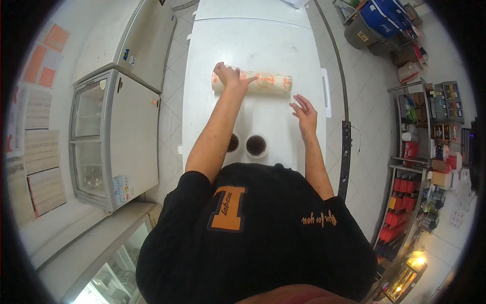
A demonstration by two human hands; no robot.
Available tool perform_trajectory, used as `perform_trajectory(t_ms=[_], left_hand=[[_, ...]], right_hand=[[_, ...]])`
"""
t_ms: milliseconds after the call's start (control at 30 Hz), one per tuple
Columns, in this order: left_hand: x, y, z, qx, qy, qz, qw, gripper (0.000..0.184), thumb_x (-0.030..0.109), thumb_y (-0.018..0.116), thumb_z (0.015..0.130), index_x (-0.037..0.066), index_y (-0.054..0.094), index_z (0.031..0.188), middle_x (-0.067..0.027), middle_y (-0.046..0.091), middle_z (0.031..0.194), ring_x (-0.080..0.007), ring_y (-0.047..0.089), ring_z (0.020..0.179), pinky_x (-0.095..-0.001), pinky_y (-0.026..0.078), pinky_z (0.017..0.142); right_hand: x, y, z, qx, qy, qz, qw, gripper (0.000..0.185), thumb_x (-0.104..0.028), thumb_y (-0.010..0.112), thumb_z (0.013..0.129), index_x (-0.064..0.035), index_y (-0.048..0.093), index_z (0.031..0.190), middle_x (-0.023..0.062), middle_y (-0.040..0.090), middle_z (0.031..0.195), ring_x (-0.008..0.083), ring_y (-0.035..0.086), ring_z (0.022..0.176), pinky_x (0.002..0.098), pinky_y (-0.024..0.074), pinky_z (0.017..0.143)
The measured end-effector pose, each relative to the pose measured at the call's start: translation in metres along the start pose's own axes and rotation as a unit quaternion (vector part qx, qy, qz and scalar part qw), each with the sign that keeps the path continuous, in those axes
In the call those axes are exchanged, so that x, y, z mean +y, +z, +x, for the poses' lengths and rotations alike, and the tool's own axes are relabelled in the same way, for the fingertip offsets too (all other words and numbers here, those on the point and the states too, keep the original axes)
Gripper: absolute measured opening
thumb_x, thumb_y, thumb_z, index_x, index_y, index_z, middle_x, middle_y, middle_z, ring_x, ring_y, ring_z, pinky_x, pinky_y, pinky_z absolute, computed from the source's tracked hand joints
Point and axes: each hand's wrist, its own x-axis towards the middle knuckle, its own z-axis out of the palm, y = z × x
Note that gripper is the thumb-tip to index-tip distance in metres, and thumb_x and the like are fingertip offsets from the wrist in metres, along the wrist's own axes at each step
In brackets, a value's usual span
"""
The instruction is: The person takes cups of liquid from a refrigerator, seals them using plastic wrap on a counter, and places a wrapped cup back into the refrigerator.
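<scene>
A long whitish roll with orange print [271, 82] lies crosswise on the white table [253, 40]. My left hand [230, 77] rests on the left part of the roll, fingers spread over its top. My right hand [305, 112] is just past the roll's right end, raised a little, fingers apart and holding nothing. Nearer my body stand two white cups of dark liquid; the right cup [256, 146] shows whole, while the left cup [233, 143] is partly hidden behind my left forearm.
White refrigerators [129, 137] stand to the left across a tiled floor. On the right are a grey bin [362, 35], a blue bag [385, 17] and shelves with red items [397, 207]. A dark rail [345, 152] runs along the table's right side.
</scene>
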Motion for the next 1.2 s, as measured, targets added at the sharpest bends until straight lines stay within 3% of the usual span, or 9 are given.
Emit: perform_trajectory(t_ms=[167,233,300,367,500,800,967,1133,1200], left_hand=[[-0.004,0.0,0.008,0.015,-0.033,-0.083,0.996,0.053,0.035,0.036,0.099,0.017,0.019,0.146,-0.0062,0.017,0.149,-0.0236,0.031,0.132,-0.0833,0.024,0.099],[-0.006,0.003,0.002,0.009,-0.047,-0.106,0.993,0.055,0.036,0.037,0.098,0.017,0.019,0.147,-0.0056,0.017,0.149,-0.0224,0.031,0.132,-0.0834,0.023,0.099],[-0.007,0.008,-0.002,0.004,-0.048,-0.112,0.993,0.055,0.036,0.037,0.098,0.017,0.019,0.147,-0.0049,0.018,0.148,-0.0215,0.032,0.13,-0.0836,0.023,0.099],[-0.009,0.011,-0.003,0.004,-0.035,-0.1,0.994,0.054,0.034,0.037,0.098,0.018,0.02,0.147,-0.0043,0.019,0.148,-0.0209,0.034,0.128,-0.0838,0.024,0.098],[-0.004,0.014,-0.014,0.01,-0.039,-0.086,0.995,0.052,0.032,0.037,0.099,0.017,0.02,0.146,-0.0034,0.024,0.145,-0.0206,0.041,0.12,-0.0841,0.027,0.097],[0.009,0.004,-0.021,-0.013,-0.068,-0.08,0.994,0.051,0.031,0.037,0.1,0.015,0.018,0.145,-0.0011,0.027,0.143,-0.0198,0.043,0.119,-0.0841,0.027,0.097],[0.008,-0.004,-0.01,-0.044,-0.091,-0.072,0.992,0.06,0.041,0.03,0.101,0.016,0.012,0.152,0.0007,0.014,0.155,-0.0199,0.036,0.132,-0.082,0.025,0.1],[0.007,-0.011,0.001,-0.049,-0.114,-0.069,0.99,0.064,0.042,0.035,0.1,0.016,0.011,0.152,0.0022,0.014,0.155,-0.0186,0.038,0.132,-0.0811,0.026,0.1],[0.005,-0.017,0.006,-0.054,-0.126,-0.073,0.988,0.065,0.043,0.037,0.099,0.016,0.011,0.152,0.0026,0.014,0.155,-0.0185,0.038,0.132,-0.0809,0.026,0.1]], right_hand=[[0.01,0.004,-0.016,-0.014,-0.065,-0.029,0.997,0.058,-0.015,0.072,0.085,0.0022,0.048,0.135,0.0163,0.055,0.134,0.0234,0.064,0.103,0.0322,0.0508,0.082],[0.004,0.018,-0.048,0.069,-0.087,-0.085,0.99,0.076,-0.022,0.078,0.08,0.0004,0.039,0.141,0.0176,0.043,0.144,0.0266,0.057,0.116,0.0367,0.0501,0.085],[0.006,0.024,-0.08,0.01,-0.178,-0.242,0.954,0.094,-0.032,0.083,0.074,-0.0015,0.029,0.146,0.0187,0.035,0.147,0.0298,0.049,0.125,0.0431,0.049,0.088],[-0.008,0.036,-0.099,-0.181,-0.263,-0.394,0.862,0.1,-0.037,0.084,0.069,-0.0058,0.029,0.146,0.0185,0.038,0.143,0.033,0.048,0.123,0.0475,0.0485,0.089],[-0.002,0.058,-0.106,-0.322,-0.185,-0.431,0.823,0.095,-0.033,0.083,0.065,-0.0148,0.034,0.145,0.0158,0.047,0.134,0.0361,0.051,0.114,0.0476,0.0488,0.09],[0.014,0.087,-0.047,-0.231,-0.234,-0.379,0.865,0.084,-0.024,0.082,0.064,-0.0062,0.041,0.134,0.0144,0.05,0.129,0.0375,0.051,0.111,0.0464,0.05,0.091],[0.002,0.113,-0.005,-0.208,-0.194,-0.385,0.878,0.08,-0.027,0.084,0.063,-0.0058,0.044,0.129,0.0134,0.051,0.128,0.0374,0.051,0.112,0.046,0.0497,0.092],[0.007,0.125,0.017,-0.176,-0.191,-0.378,0.889,0.072,-0.031,0.083,0.065,-0.0062,0.05,0.124,0.0135,0.05,0.128,0.0365,0.051,0.113,0.0461,0.0492,0.093],[0.006,0.118,0.013,-0.105,-0.28,-0.367,0.881,0.068,-0.034,0.083,0.067,-0.0043,0.053,0.12,0.0152,0.052,0.125,0.0354,0.053,0.111,0.045,0.0491,0.091]])
